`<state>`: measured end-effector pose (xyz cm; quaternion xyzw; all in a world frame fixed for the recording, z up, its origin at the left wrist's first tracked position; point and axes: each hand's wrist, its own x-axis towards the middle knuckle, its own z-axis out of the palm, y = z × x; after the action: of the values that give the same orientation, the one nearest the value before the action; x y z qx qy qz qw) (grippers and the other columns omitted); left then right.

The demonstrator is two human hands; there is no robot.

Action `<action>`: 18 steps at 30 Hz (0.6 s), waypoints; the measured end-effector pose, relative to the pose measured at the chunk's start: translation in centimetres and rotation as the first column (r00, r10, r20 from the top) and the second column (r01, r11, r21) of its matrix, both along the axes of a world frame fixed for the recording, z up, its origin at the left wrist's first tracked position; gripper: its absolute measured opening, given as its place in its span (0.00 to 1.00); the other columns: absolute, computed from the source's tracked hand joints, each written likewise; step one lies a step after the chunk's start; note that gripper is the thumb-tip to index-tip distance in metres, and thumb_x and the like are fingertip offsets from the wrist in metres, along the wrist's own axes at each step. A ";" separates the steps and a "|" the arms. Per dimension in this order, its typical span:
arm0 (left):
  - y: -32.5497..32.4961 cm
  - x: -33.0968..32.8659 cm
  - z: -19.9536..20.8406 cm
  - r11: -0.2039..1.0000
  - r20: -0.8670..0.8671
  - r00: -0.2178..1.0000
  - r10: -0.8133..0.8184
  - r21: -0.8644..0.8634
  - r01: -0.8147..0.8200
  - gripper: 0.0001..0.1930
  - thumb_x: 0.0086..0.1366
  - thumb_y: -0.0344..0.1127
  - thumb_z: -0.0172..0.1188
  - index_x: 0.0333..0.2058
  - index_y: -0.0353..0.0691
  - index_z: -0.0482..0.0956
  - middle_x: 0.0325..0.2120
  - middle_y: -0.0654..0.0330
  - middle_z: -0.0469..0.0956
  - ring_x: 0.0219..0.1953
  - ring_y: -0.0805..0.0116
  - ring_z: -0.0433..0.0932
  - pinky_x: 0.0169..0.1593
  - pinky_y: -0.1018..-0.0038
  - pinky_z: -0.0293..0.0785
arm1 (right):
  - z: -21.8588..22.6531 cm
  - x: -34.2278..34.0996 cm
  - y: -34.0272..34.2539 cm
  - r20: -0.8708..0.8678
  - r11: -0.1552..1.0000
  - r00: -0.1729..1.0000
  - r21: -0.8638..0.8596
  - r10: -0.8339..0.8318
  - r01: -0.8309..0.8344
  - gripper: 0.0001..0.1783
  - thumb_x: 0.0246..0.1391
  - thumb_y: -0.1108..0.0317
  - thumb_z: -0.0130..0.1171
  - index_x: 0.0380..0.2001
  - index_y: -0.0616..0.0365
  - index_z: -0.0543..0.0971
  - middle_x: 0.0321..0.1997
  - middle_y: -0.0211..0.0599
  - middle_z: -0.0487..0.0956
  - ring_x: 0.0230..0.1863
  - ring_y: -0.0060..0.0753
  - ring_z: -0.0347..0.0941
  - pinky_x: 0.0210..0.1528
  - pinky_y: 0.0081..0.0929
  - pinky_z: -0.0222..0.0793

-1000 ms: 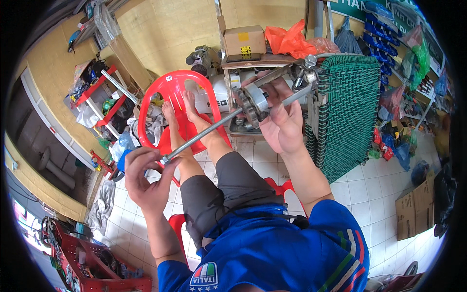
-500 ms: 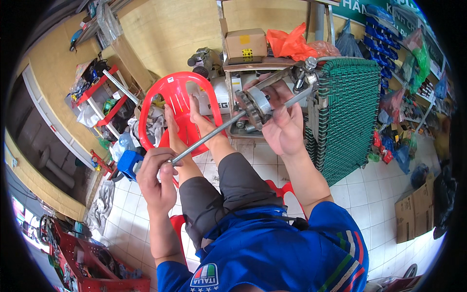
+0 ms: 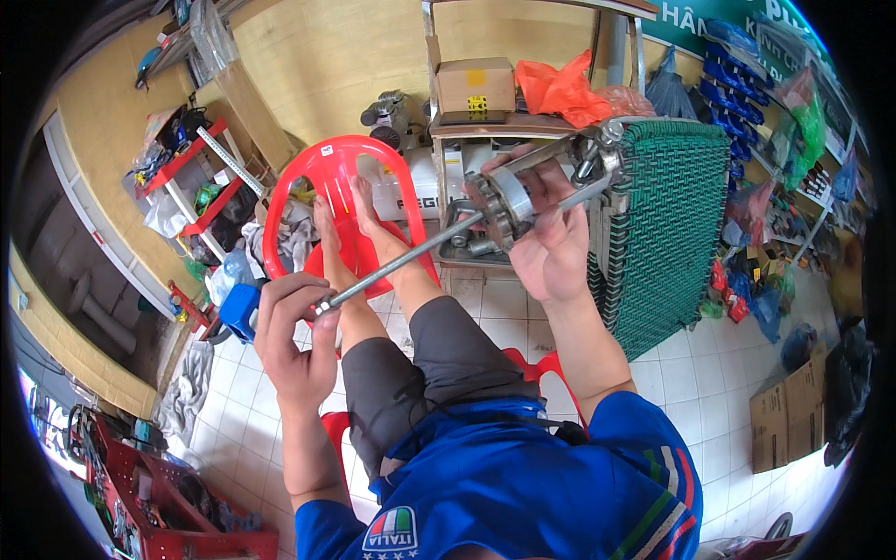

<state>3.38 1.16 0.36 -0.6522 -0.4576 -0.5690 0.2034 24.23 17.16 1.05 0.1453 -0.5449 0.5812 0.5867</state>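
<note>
A long metal rod [image 3: 408,259] slants across in front of me, lower at its left end. My left hand [image 3: 297,336] pinches that end with thumb and fingers beside a small nut [image 3: 323,307]. A blue block [image 3: 240,313] shows just beyond these fingers; whether it joins the rod is hidden. The rod runs into a toothed round metal part [image 3: 504,206] with a smooth silver rim. My right hand [image 3: 551,245] is closed around this part from behind and below. Metal arms with a bolted joint [image 3: 594,161] extend from it to the upper right.
A red plastic chair [image 3: 273,229] stands ahead, with my bare feet on it. Close on the right is a green woven folding panel [image 3: 667,224]. A shelf table [image 3: 448,132] bears a cardboard box [image 3: 474,82] and an orange bag [image 3: 563,89]. A red tool cart [image 3: 154,518] is at lower left.
The left hand and its rod end have shifted slightly left, and the toothed part slightly right in the picture. The view has moved a little; both grips look the same.
</note>
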 end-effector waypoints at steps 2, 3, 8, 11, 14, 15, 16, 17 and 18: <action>0.1 0.2 -0.3 0.990 0.156 0.981 -0.116 -0.062 0.127 0.04 0.59 0.26 0.57 0.31 0.30 0.74 0.33 0.53 0.74 0.27 0.72 0.75 0.26 0.80 0.71 | -0.1 0.0 0.0 0.021 0.999 0.999 0.029 -0.025 0.024 0.38 0.51 0.54 0.62 0.58 0.64 0.59 0.55 0.52 0.67 0.56 0.54 0.68 0.50 0.44 0.74; 0.0 0.3 -0.4 0.978 0.235 0.958 -0.165 -0.087 0.190 0.05 0.60 0.26 0.55 0.30 0.29 0.73 0.33 0.53 0.74 0.28 0.71 0.76 0.26 0.80 0.71 | -0.2 -0.1 0.0 0.022 0.998 0.999 0.044 -0.037 0.036 0.38 0.51 0.55 0.62 0.58 0.64 0.59 0.55 0.52 0.67 0.56 0.54 0.68 0.50 0.45 0.74; 0.1 0.3 -0.5 0.976 0.272 0.946 -0.175 -0.082 0.204 0.04 0.59 0.25 0.57 0.32 0.30 0.73 0.34 0.53 0.74 0.28 0.71 0.76 0.27 0.80 0.72 | -0.3 0.1 0.2 0.017 0.995 0.998 0.079 -0.064 0.062 0.38 0.52 0.55 0.61 0.58 0.64 0.58 0.55 0.53 0.66 0.56 0.55 0.68 0.51 0.47 0.73; -0.1 0.7 0.1 0.998 0.156 0.986 -0.061 0.023 0.058 0.05 0.57 0.24 0.58 0.33 0.31 0.74 0.34 0.53 0.74 0.27 0.72 0.75 0.27 0.81 0.72 | -0.1 0.2 0.2 -0.007 0.998 0.998 0.035 -0.059 0.059 0.38 0.52 0.55 0.61 0.58 0.64 0.58 0.55 0.53 0.66 0.56 0.55 0.68 0.51 0.48 0.72; -0.5 0.2 0.5 0.999 -0.022 0.999 0.035 0.032 -0.035 0.05 0.57 0.24 0.58 0.33 0.31 0.75 0.34 0.53 0.74 0.26 0.72 0.74 0.27 0.80 0.72 | 0.1 0.2 -0.1 -0.010 1.000 1.000 -0.002 -0.025 0.025 0.38 0.52 0.54 0.61 0.58 0.64 0.58 0.55 0.52 0.66 0.56 0.55 0.68 0.52 0.49 0.72; -0.5 0.0 0.7 0.999 -0.054 0.998 0.034 0.015 -0.034 0.04 0.58 0.24 0.57 0.32 0.31 0.75 0.34 0.53 0.74 0.26 0.72 0.74 0.27 0.81 0.71 | 0.1 0.1 -0.1 -0.004 1.000 1.000 0.005 -0.023 0.023 0.38 0.52 0.54 0.61 0.58 0.64 0.58 0.55 0.53 0.66 0.56 0.55 0.67 0.52 0.49 0.72; -0.5 -0.2 0.8 0.999 -0.087 0.996 0.033 -0.002 -0.033 0.04 0.59 0.25 0.56 0.32 0.30 0.75 0.34 0.53 0.74 0.26 0.72 0.74 0.26 0.81 0.71 | 0.0 0.1 -0.1 0.001 1.000 1.000 0.012 -0.021 0.021 0.38 0.51 0.54 0.62 0.58 0.64 0.58 0.56 0.53 0.66 0.56 0.55 0.67 0.52 0.49 0.72; -0.4 -0.2 0.7 0.999 -0.022 1.000 -0.012 -0.032 0.012 0.05 0.61 0.27 0.55 0.31 0.29 0.75 0.34 0.53 0.74 0.26 0.72 0.74 0.26 0.81 0.70 | 0.0 0.1 -0.1 0.006 1.000 1.000 0.018 -0.018 0.018 0.39 0.51 0.54 0.62 0.58 0.64 0.58 0.56 0.53 0.66 0.56 0.55 0.67 0.52 0.49 0.72; -0.5 -0.1 0.6 0.997 0.047 0.998 -0.052 -0.057 0.054 0.07 0.62 0.28 0.54 0.30 0.29 0.75 0.34 0.53 0.74 0.26 0.72 0.74 0.26 0.81 0.70 | 0.0 0.0 -0.1 0.008 0.999 1.000 0.032 -0.018 0.018 0.39 0.51 0.54 0.62 0.58 0.64 0.58 0.56 0.52 0.66 0.56 0.55 0.67 0.52 0.50 0.72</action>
<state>3.31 0.61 0.92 -0.6566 -0.4612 -0.5754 0.1586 24.26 17.05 1.05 0.1473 -0.5577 0.5677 0.5874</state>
